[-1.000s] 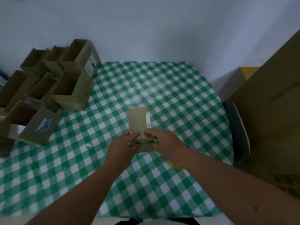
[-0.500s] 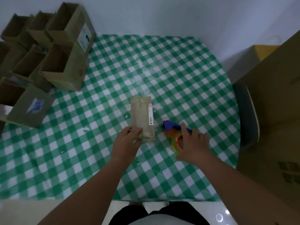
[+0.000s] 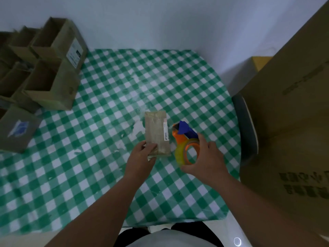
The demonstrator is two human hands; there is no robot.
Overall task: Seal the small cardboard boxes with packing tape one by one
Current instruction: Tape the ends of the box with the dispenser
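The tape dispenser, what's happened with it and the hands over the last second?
The right hand let go of the small box, moved right to the tape dispenser and now grips its roll, tilting it up off the checked tablecloth. The left hand stayed pressing the box's near end; the box stayed flat, and the open boxes at left are untouched.

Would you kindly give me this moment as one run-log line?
step: picking up tape | left hand: presses small box flat on table | right hand: grips tape dispenser | box: not yet taped
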